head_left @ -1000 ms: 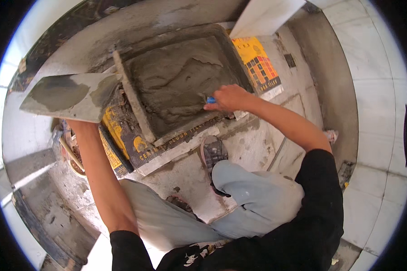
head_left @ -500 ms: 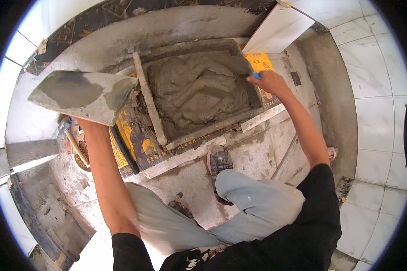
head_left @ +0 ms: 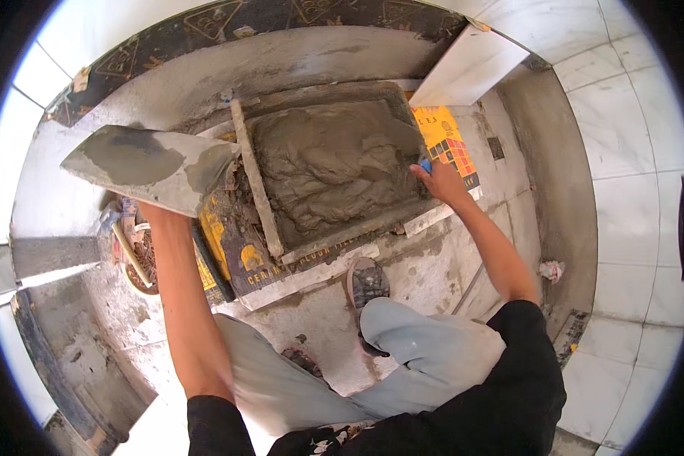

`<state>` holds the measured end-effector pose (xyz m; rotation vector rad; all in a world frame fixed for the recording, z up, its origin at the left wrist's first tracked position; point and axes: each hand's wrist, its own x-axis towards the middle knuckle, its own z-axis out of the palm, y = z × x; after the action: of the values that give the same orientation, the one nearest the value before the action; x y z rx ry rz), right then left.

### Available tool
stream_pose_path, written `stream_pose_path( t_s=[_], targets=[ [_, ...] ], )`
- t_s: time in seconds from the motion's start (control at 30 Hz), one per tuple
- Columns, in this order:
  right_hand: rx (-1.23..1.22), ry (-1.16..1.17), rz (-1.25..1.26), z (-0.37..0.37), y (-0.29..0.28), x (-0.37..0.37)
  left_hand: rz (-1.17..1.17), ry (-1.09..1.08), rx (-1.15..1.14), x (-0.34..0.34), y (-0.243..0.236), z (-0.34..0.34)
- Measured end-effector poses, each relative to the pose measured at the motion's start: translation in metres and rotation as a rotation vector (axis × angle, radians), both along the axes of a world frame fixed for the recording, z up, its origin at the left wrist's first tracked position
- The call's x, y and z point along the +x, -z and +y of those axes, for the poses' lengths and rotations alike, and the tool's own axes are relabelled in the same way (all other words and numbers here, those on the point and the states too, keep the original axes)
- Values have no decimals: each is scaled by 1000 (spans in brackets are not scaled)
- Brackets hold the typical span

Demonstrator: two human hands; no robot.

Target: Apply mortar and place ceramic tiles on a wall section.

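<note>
In my left hand (head_left: pixel 163 213) is an angular, cut piece of tile (head_left: pixel 173 186), supported from below. Grey patches of mortar lie on its upper face, and it hides most of my fingers. To the right, my right hand (head_left: pixel 442 184) is closed around the blue handle (head_left: pixel 425 165) of a tool at the tub's right edge. The tool's working end cannot be made out against the mortar. Wet grey mortar (head_left: pixel 334 156) with ridges and folds fills the rectangular tub (head_left: pixel 349 242). A mortar-coated strip (head_left: pixel 254 178) lies across the tub's left side.
Printed tile cartons (head_left: pixel 442 137) lie under the tub. Behind its right corner leans a white tile (head_left: pixel 471 68). A dark bar (head_left: pixel 213 260) and a hammer-like tool with a pale handle (head_left: pixel 131 254) are near my left forearm. Tiled wall (head_left: pixel 627 213) rises at the right.
My right hand has moved slightly left and nearer to me along the tub's right edge. The mortar surface has new folds. The tile stays held at the left, shifted slightly in the picture.
</note>
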<state>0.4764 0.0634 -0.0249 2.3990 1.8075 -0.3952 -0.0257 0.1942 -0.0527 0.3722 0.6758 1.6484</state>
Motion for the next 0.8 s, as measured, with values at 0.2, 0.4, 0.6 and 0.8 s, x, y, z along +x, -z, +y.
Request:
stream_pose_path(
  t_s=[0.2, 0.4, 0.6, 0.8],
  targets=[
    [97, -144, -109, -10, 46, -28, -14, -60, -47, 7, -10, -3],
    [25, -350, -199, 21, -33, -29, 346, -85, 40, -12, 10, 0],
    [208, -504, -152, 126, 24, -34, 104, -72, 19, 6, -3, 7],
    [138, -619, -67, 191, 62, -65, 194, -76, -61, -2, 10, 14]
  ],
)
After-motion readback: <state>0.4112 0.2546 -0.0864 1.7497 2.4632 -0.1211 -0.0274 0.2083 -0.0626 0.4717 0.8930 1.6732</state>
